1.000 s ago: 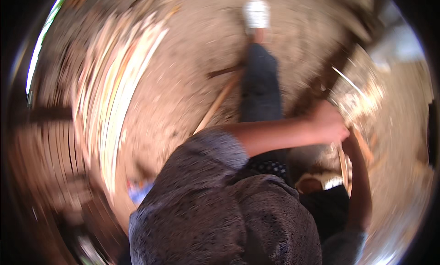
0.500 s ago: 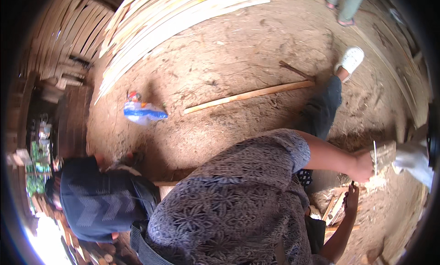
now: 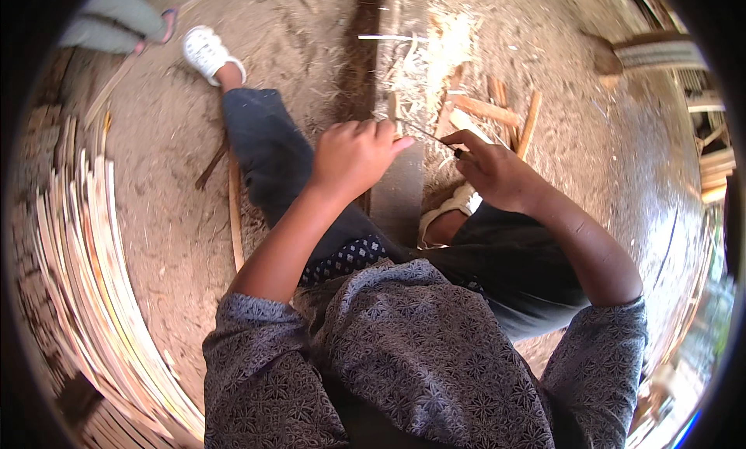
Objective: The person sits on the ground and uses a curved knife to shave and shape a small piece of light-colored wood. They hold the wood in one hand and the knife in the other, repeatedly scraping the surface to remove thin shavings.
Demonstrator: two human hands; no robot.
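Observation:
My left hand [image 3: 353, 158] is closed in a fist over a wooden plank [image 3: 396, 208], its thumb pointing right. A short pale piece of wood [image 3: 394, 107] shows just beyond its knuckles; whether the fist grips it I cannot tell. To the right, my right hand [image 3: 501, 173] is closed round the dark handle of a thin-bladed knife [image 3: 443, 142]. The blade reaches up and left toward my left thumb. Pale shavings [image 3: 447, 41] lie on and beside the plank's far end, where a thin white strip [image 3: 388, 37] rests crosswise.
Several wood offcuts [image 3: 486, 111] lie right of the plank. Long pale wooden strips [image 3: 101, 270] are heaped on the left. A person's legs [image 3: 113, 26] stand at the far left. My white shoes [image 3: 206, 54] are on the dirt floor, either side of the plank.
My view has swung right, bringing the plank and both hands to the middle; the strip heap now sits at left. The seated person and the blue-and-white bag have left the view.

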